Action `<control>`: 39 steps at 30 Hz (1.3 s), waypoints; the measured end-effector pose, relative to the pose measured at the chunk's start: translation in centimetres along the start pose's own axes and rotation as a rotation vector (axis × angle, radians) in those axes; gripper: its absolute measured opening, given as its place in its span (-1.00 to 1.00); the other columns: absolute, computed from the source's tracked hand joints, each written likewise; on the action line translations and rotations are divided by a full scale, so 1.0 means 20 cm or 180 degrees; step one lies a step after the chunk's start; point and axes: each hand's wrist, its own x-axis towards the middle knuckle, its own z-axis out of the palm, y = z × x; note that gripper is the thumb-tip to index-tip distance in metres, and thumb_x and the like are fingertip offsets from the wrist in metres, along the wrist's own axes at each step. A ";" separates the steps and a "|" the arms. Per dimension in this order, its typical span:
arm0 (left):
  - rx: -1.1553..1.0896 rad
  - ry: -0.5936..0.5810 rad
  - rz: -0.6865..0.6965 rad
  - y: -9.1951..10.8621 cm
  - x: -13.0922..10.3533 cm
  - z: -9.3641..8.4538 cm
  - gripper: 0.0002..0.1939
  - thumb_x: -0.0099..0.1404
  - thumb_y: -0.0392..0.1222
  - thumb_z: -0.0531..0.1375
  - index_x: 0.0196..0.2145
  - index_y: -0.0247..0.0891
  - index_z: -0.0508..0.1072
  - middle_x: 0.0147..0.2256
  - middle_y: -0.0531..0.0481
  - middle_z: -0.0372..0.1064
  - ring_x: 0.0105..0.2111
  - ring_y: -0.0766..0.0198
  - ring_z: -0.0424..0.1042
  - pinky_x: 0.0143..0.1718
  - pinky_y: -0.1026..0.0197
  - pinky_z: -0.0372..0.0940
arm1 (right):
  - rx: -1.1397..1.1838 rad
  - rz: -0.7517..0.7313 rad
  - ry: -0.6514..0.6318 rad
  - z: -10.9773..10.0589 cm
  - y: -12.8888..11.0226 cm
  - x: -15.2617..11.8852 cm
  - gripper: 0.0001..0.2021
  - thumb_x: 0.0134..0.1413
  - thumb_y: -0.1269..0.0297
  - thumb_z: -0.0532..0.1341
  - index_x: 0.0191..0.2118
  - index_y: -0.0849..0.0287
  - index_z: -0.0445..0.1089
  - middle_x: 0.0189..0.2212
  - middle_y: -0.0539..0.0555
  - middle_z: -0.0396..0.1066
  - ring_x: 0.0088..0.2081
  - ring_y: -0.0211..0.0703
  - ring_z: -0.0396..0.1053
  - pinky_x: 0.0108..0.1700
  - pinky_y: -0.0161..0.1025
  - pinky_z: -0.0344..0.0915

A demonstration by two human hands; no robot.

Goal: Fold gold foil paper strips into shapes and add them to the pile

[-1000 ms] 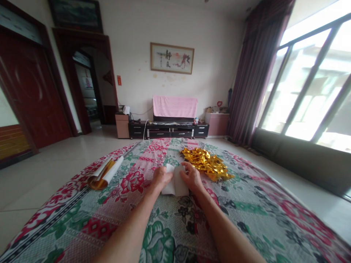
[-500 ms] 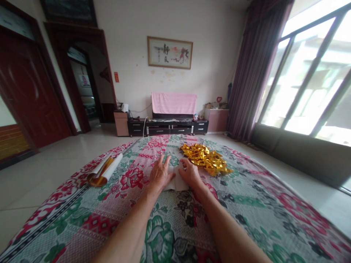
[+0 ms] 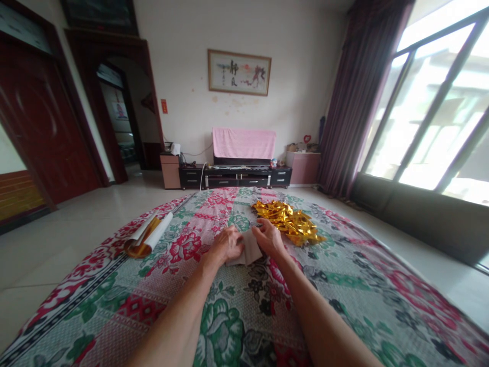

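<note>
A white folded sheet of paper (image 3: 250, 248) lies on the flowered cloth (image 3: 244, 316) in front of me. My left hand (image 3: 228, 243) curls over its left edge, fingers bent and gripping it. On the sheet's right edge rests my right hand (image 3: 270, 237), thumb and fingers pinching it. The paper is slightly raised between both hands. Just beyond my right hand lies a heap of folded gold foil pieces (image 3: 289, 221).
A loose stack of gold-and-white sheets (image 3: 147, 236) curls on the cloth's left part. Tile floor surrounds the cloth. A low black TV cabinet (image 3: 235, 177) with a pink cover stands at the far wall; big windows and a curtain are at right, doors at left.
My left hand went from flat with spread fingers on the paper to curled on its edge. The sheet is now narrower and lifted a little between both hands.
</note>
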 end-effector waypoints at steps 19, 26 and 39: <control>-0.0658 -0.0052 -0.0222 -0.02 0.00 -0.04 -0.38 -0.03 -0.22 0.17 0.05 -0.29 0.28 -0.11 -0.20 0.36 -0.13 0.09 0.35 -0.11 0.19 0.23 | 0.0071 -0.0880 -0.0420 0.06 0.02 -0.05 -0.73 -0.06 0.35 0.07 -0.21 0.16 0.41 -0.45 -0.02 0.48 -0.44 -0.25 0.38 -0.32 -0.35 0.29; -0.0985 -0.0263 -0.0231 -0.05 0.00 -0.06 -0.22 -0.10 -0.43 0.09 0.15 -0.24 0.15 -0.04 -0.13 0.36 -0.10 0.17 0.35 -0.08 0.26 0.23 | -0.0002 -0.1166 -0.0545 0.06 0.02 -0.05 -0.75 -0.13 0.41 0.10 -0.28 0.13 0.43 -0.43 -0.04 0.48 -0.39 -0.25 0.39 -0.27 -0.35 0.28; -0.0553 -0.0239 -0.0019 -0.05 -0.01 -0.07 -0.49 -0.03 -0.40 0.06 -0.08 -0.22 0.42 -0.17 -0.10 0.38 -0.19 0.19 0.35 -0.14 0.27 0.24 | -0.0468 -0.1609 -0.1045 0.00 -0.04 -0.06 -0.77 -0.21 0.52 0.10 -0.41 0.17 0.44 -0.45 0.00 0.44 -0.40 -0.28 0.34 -0.30 -0.38 0.21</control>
